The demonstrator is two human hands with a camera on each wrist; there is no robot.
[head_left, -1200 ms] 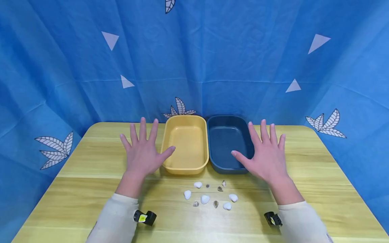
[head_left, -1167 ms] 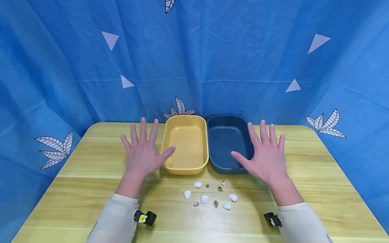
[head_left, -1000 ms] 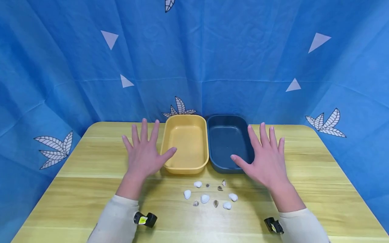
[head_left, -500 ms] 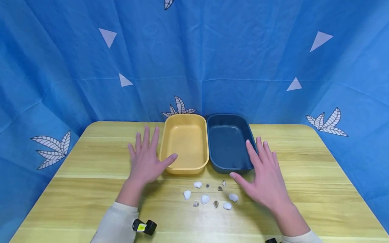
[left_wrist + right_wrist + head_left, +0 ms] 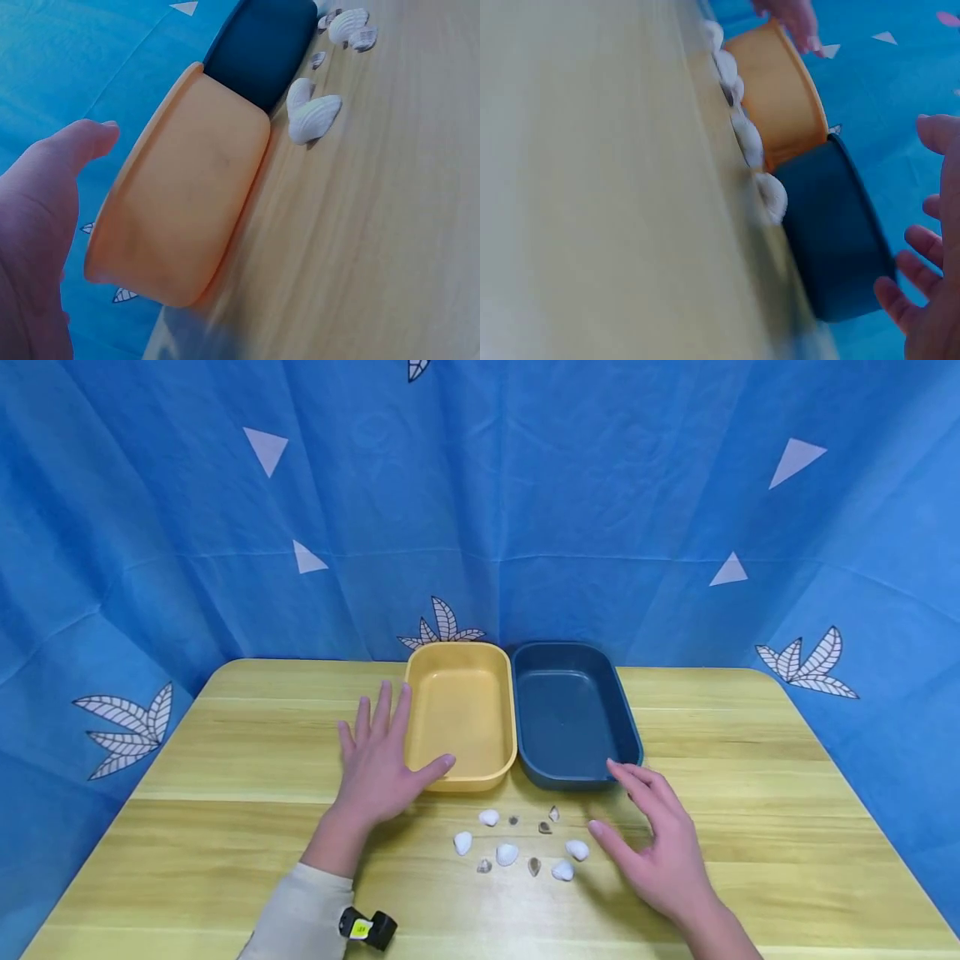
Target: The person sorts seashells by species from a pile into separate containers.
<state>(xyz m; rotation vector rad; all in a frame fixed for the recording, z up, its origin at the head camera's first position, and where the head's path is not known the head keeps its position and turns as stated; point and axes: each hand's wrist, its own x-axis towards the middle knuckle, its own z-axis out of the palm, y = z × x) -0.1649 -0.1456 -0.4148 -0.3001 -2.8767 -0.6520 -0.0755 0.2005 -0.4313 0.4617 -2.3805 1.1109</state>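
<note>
Several white shells [image 5: 507, 854] and several small brownish shells [image 5: 534, 866] lie scattered on the table in front of two bins. My left hand [image 5: 378, 777] is spread beside the yellow bin [image 5: 459, 781], its thumb over the bin's near left corner, and holds nothing. My right hand [image 5: 663, 843] hovers right of the shells, near the front right corner of the dark blue bin [image 5: 573, 777]. Its fingers are bent slightly, thumb apart, with nothing between them. The right wrist view is blurred but shows white shells [image 5: 748, 139] in a row before the bins.
The wooden table [image 5: 225, 860] runs up to a blue curtain [image 5: 480, 485] with leaf and triangle prints. Both bins stand side by side at the table's back edge. A small black camera [image 5: 367, 928] is strapped at the left sleeve [image 5: 303, 914].
My right hand has come down and back toward the shells, its fingers drawing closer together. My left hand has shifted slightly right and nearer. Shells and bins stay where they were.
</note>
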